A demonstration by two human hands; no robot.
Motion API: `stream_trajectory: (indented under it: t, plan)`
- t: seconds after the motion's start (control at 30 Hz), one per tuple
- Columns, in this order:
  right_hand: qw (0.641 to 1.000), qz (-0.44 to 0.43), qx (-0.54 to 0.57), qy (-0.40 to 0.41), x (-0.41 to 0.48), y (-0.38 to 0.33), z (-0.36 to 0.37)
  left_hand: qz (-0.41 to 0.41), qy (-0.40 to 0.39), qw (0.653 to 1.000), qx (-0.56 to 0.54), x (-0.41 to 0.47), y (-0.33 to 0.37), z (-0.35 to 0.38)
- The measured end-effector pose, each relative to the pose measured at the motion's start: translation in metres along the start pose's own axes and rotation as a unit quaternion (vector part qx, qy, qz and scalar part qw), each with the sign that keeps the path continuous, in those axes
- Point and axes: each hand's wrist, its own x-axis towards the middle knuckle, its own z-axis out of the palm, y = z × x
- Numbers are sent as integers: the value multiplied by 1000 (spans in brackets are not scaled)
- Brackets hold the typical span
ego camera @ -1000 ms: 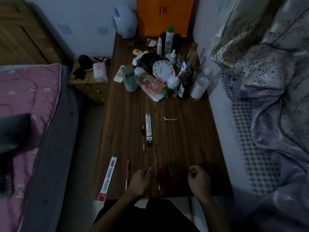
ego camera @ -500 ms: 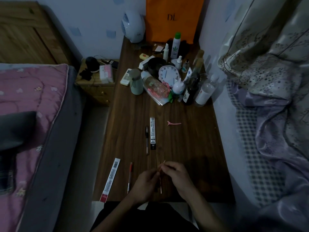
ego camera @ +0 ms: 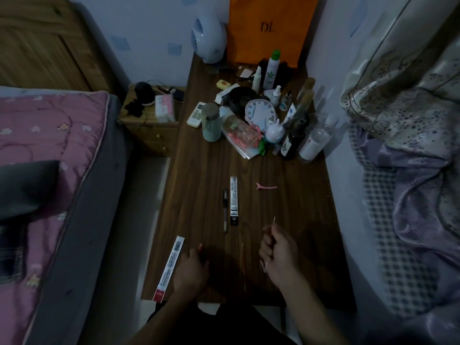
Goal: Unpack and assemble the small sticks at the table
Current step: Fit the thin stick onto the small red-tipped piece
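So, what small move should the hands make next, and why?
Probably close the left hand on the red pen and bring it toward the right hand. The right hand grips a thin stick, and the left lies over the pen on the table.

Domestic bedroom, dim light. Bed (ego camera: pixel 49 145) at left with pink quilted cover, stitched hearts and flowers; wooden headboard (ego camera: pixel 37 46) behind it. Second bed (ego camera: pixel 380 220) at right: checked sheet, rumpled floral duvet (ego camera: pixel 410 115). Narrow wood-grain counter (ego camera: pixel 286 200) runs between the two beds to the far wall. Low wooden nightstand (ego camera: pixel 149 130) beside it, carrying a tissue pack (ego camera: pixel 164 108) and trailing cables. Far end of counter crowded with household clutter: toiletry bottles (ego camera: pixel 272 68), white clock (ego camera: pixel 260 113), remote control (ego camera: pixel 197 117), lidded tumbler (ego camera: pixel 211 123). Orange paper shopping bag (ego camera: pixel 268 28) leans against pale wallpaper patterned with blue squares.
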Motion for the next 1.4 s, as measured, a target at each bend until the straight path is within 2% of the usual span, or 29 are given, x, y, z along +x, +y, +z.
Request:
stream_trajectory:
  t: [0.13,0.23,0.4,0.57,0.73,0.87,0.93,1.03,1.23,1.4]
  plan:
    - [999,2,33,-34,-4,-8,10,-26,30,999,13,7,-3,4]
    - [998,-10,32,-44,-6,-13,17,-14,20,999,36,14,-1,2]
    - [998,-43,2,-35,-9,-18,21,96,11,990,-107,5,22,-16]
    - [997,-69,-13,-24,-20,-29,26,186,-70,956,-217,-32,62,-48]
    - [988,-134,-74,22,-42,-46,31,253,-62,942,-214,-65,90,-69]
    - [982,-183,-52,8,-63,-62,35,305,-59,933,-183,-85,102,-77]
    - [967,-235,-96,15,-71,-68,36,323,-54,929,-173,-93,106,-81]
    - [941,-299,-156,25,-79,-74,35,330,-55,926,-174,-102,112,-85]
    - [920,-350,-173,-40,-89,-75,34,331,-61,923,-187,-114,120,-97]
    - [901,-394,-183,-14,-94,-66,33,329,-65,923,-187,-121,121,-101]
